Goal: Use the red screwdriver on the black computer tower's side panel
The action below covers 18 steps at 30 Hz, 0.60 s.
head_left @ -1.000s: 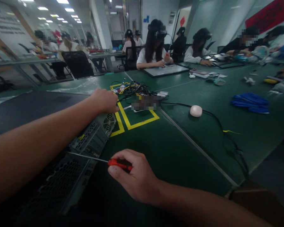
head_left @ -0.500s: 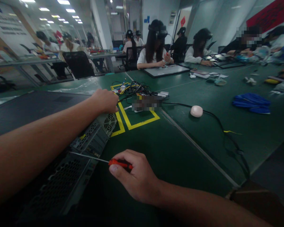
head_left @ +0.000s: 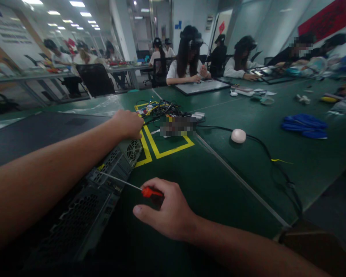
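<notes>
A dark computer case (head_left: 54, 129) lies on its side at the left, its rear face with vents and a round fan grille turned towards the right. My left hand (head_left: 127, 124) is closed at the far rear corner of the case, fingers curled down over its edge; the fingertips are partly hidden. In my right hand (head_left: 173, 209) is a screwdriver (head_left: 151, 192) with a red and black handle. The fingers curl around the handle while the thumb stands away from it. The long thin shaft points left, its tip at the slots on the case's rear.
Beyond the case are tangled cables (head_left: 168, 107) by yellow tape marks (head_left: 174, 148) on the green table (head_left: 219, 200). To the right are a pale pink rounded object (head_left: 238, 135), a black cable and a folded blue cloth (head_left: 304, 125). Several people sit across the table.
The screwdriver has shifted up the case's rear, with its tip further right and higher. My right thumb has come away from the handle. My left hand stays at the corner.
</notes>
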### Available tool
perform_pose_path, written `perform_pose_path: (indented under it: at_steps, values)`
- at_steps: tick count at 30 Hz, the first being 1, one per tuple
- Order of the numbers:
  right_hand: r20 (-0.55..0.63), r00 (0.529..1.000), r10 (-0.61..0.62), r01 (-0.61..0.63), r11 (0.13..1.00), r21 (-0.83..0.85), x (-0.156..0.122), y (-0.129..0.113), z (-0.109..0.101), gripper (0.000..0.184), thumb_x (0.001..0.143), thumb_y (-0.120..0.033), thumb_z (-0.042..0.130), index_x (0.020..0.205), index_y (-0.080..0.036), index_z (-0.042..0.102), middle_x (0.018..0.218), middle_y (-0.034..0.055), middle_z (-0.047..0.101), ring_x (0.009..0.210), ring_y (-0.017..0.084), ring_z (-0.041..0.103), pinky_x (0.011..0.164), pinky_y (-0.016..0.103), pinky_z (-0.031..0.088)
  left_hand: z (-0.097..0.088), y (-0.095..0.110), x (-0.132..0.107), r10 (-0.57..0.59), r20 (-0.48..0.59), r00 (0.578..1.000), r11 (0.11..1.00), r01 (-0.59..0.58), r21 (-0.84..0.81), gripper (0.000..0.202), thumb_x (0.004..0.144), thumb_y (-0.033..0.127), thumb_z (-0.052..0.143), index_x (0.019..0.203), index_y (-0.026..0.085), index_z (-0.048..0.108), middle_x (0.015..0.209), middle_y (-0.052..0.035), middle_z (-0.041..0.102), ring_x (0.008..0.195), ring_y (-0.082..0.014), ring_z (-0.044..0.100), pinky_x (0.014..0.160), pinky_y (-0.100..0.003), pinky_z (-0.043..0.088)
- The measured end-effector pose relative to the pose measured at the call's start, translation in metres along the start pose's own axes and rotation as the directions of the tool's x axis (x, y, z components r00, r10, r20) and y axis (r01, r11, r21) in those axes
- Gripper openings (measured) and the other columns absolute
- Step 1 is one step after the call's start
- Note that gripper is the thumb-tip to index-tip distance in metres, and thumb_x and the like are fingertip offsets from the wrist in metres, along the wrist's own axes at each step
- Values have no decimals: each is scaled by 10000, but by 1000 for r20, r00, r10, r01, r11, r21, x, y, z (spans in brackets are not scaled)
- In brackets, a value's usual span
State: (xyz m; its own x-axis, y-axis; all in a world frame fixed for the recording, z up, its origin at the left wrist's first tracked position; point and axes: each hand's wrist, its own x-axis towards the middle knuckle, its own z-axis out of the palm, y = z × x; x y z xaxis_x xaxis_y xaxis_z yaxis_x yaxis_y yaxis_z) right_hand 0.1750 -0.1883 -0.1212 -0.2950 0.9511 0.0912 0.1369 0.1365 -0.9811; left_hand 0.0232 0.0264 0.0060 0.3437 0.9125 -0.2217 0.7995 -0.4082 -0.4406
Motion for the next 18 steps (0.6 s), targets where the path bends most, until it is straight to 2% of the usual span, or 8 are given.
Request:
perform_pose_path:
  at_steps: [5,9,12,15,18]
  values:
    - [-94,995,45,-51,997,-65,4,3,-5,241,940,-374,980,990,-240,785,866,-37,708,811,194,641,818,358,530,1,1,-1,5,19,1000,998,-7,66,510,1121,418,754,1518,174,960,1510,-311,918,1451,-529,867,1202,-576,681]
    - [-141,987,74,-81,996,-44,7,7,-8,227,972,-341,955,947,-245,751,813,-58,655,765,178,598,774,349,481,6,-6,5,18,-2,1000,997,-17,78,481,1088,494,792,1449,252,998,1470,-282,940,1390,-534,880,1135,-589,701]
    - [-165,982,89,-95,995,-30,8,7,-11,257,989,-317,942,910,-248,708,809,-60,646,758,170,593,756,342,460,7,-8,5,21,1,1000,994,-21,106,409,1099,507,798,1355,272,1014,1456,-257,950,1372,-505,876,1095,-535,703]
    - [-184,979,93,-101,994,-31,10,7,-15,275,1004,-308,934,895,-249,688,806,-60,641,762,169,588,753,342,450,4,-9,0,6,-3,1000,995,-6,99,361,1113,465,822,1324,230,998,1465,-229,954,1353,-477,867,1107,-513,695]
    - [-184,979,87,-93,995,-28,10,6,-17,256,1016,-311,926,911,-249,701,804,-64,635,756,168,574,757,346,443,7,-15,-6,-3,19,1000,996,1,91,387,1153,417,795,1362,151,981,1506,-276,928,1345,-503,873,1114,-568,704]
